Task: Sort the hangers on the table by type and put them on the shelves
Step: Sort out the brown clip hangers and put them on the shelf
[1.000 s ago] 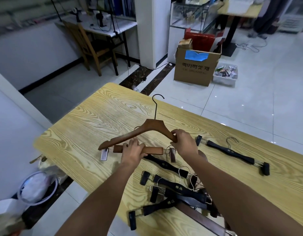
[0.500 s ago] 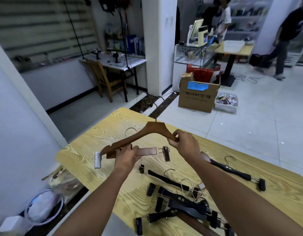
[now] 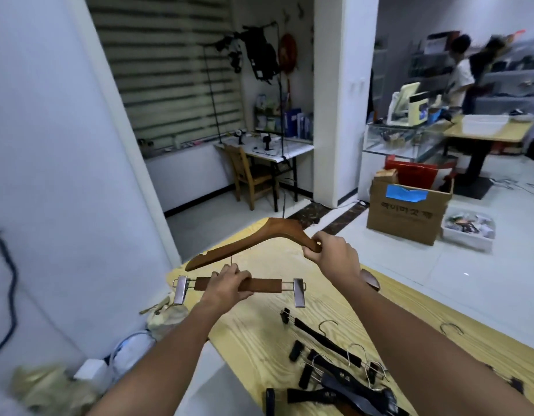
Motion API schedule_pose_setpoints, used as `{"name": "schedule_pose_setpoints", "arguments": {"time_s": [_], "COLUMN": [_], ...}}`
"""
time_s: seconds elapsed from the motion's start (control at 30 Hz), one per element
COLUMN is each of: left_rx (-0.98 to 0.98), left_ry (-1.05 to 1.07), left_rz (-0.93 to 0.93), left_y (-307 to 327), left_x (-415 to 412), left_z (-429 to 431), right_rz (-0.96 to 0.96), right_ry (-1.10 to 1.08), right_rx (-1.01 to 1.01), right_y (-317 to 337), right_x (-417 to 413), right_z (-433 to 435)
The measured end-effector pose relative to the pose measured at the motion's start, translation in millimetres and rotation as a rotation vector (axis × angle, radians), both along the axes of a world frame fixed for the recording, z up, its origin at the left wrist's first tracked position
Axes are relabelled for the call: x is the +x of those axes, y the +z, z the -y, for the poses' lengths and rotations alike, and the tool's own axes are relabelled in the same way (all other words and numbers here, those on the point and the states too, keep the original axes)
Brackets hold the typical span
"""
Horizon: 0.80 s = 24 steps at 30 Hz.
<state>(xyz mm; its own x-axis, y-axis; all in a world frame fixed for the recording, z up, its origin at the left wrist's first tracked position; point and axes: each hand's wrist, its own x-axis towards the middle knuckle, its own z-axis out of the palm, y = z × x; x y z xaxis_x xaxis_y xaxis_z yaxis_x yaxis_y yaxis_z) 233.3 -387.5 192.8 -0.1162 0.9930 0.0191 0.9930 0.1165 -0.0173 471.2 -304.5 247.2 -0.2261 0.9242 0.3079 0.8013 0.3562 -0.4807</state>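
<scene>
Near edge of the tabletop (image 3: 253, 331): the black clip hangers (image 3: 334, 370) lie in a loose heap, untouched, hooks tangled.

Further out, over the far left corner, the left hand (image 3: 226, 285) holds the wooden clip hanger (image 3: 262, 285), fingers wrapped round the middle of its bar. The bar is level and the two metal clips hang down at its ends.

Just beyond, the right hand (image 3: 331, 253) holds the wooden coat hanger (image 3: 253, 241), fingers clenched on its right arm. The left arm slopes down towards the clip hanger without touching it.

Change noted: a second ago both wooden hangers were low over the tabletop amid the pile. Both are now raised clear of it and held apart, one per hand. The view has also come up from the tabletop to the room.

Assessment: the two wooden types are separated out and the carry is beginning, while the black ones remain to be sorted.

Far right, blurred shelving (image 3: 512, 73) shows behind two persons. Whether it is the destination cannot be told.
</scene>
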Motion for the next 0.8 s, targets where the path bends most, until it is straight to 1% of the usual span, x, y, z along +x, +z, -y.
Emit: {"name": "schedule_pose_setpoints", "arguments": {"time_s": [0.17, 0.33, 0.43, 0.63, 0.8], "left_rx": [-0.007, 0.067, 0.076, 0.061, 0.066], "left_ry": [0.076, 0.207, 0.307, 0.498, 0.665], "left_rz": [0.045, 0.102, 0.112, 0.061, 0.092], "left_y": [20, 31, 34, 38, 35], "left_x": [1, 4, 2, -9, -17], "left_z": [49, 103, 148, 252, 340], "right_rz": [0.0, -0.021, -0.03, -0.044, -0.078], "right_ry": [0.091, 0.189, 0.28, 0.475, 0.656], "right_rx": [0.04, 0.052, 0.033, 0.021, -0.023], "right_y": [15, 20, 21, 24, 27], "right_x": [-11, -24, -42, -98, -141], "right_z": [25, 53, 76, 135, 197]}}
